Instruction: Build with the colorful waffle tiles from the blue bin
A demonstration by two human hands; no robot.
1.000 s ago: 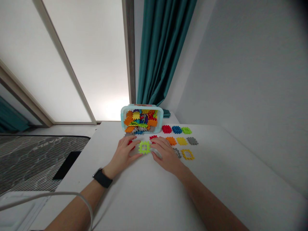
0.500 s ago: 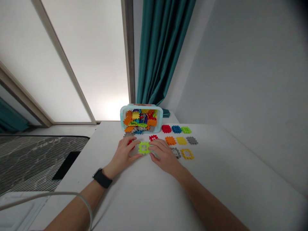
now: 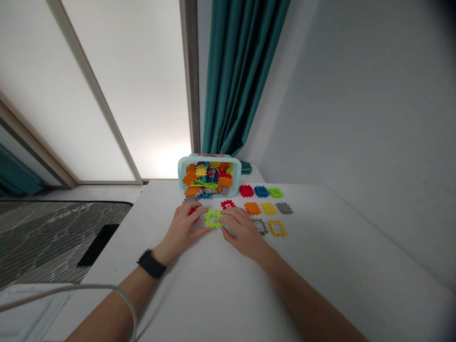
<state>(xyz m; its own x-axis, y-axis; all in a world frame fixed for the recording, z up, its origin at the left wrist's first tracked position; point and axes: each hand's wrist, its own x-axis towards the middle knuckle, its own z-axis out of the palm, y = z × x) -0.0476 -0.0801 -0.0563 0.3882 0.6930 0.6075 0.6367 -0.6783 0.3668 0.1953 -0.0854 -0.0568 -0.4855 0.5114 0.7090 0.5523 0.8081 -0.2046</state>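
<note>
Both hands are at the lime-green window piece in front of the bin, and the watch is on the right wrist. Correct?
Not quite: the head view shows the watch on the left wrist. The left hand and right hand are indeed at the lime-green window piece in front of the bin.

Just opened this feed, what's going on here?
A person has the left hand and right hand on either side of a lime window tile on the white table, fingertips at its edges; whether it's gripped is unclear. Other tiles lie in rows to the right. Behind, a light blue bin holds a jumble of pieces.
</note>
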